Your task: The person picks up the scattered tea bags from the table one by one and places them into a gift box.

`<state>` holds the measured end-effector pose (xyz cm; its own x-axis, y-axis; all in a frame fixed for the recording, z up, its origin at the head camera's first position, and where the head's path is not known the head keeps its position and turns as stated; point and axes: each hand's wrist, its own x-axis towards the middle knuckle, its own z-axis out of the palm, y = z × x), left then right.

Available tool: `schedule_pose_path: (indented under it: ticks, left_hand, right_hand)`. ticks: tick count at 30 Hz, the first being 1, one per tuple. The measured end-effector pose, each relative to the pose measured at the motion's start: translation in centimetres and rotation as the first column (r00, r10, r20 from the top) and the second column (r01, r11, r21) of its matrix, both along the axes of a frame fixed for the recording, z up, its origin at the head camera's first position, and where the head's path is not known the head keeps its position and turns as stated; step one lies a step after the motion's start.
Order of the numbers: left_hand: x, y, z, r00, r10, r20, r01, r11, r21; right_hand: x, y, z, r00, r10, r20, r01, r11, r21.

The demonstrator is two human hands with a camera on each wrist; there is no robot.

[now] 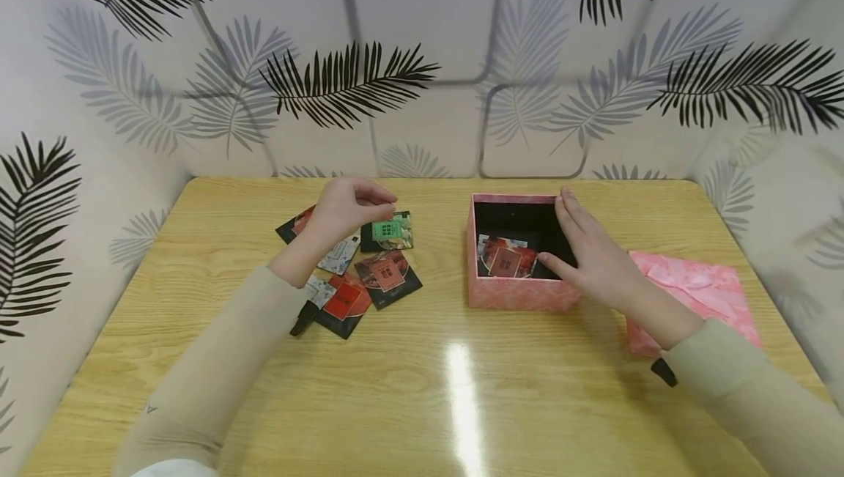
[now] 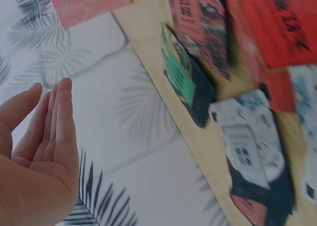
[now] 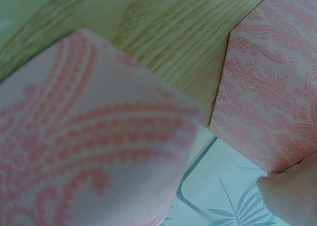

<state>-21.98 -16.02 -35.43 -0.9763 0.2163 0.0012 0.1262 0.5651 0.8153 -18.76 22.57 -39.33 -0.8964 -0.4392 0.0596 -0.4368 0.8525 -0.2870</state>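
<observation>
Over the packets my left hand (image 1: 349, 209) hovers with its fingers loosely bent, nothing between them. Beneath and around it lie flat printed packets: a green-labelled one (image 1: 387, 231), a dark one with a reddish label (image 1: 389, 278), a red-labelled one (image 1: 344, 302) and a white floral one (image 2: 247, 146). My right hand (image 1: 593, 261) rests on the right rim of a pink patterned box (image 1: 521, 294), fingers straight along the rim and thumb reaching over the inside. Within the box's black interior sits a packet with a reddish label (image 1: 506, 259).
To the right of the box lies its pink lid (image 1: 702, 294), partly behind the right forearm; it looms close in the right wrist view. Leaf-patterned cloth (image 1: 422, 125) rises along the back and sides of the wooden table (image 1: 395, 389).
</observation>
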Motion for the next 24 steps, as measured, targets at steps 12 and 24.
schedule_pose_path:
  ticks: [12,24]
  left_hand:
    - [1.7,-6.0,-0.8,0.992,0.123,0.014,-0.123,0.992,-0.024]
    - [3.7,-9.7,-1.4,0.981,0.183,0.065,-0.183,0.983,-0.003]
  right_hand:
    - [0.0,-0.1,-0.1,1.000,-0.007,0.012,0.007,1.000,0.003]
    - [0.1,-0.1,0.0,1.000,-0.013,0.021,0.013,1.000,0.000]
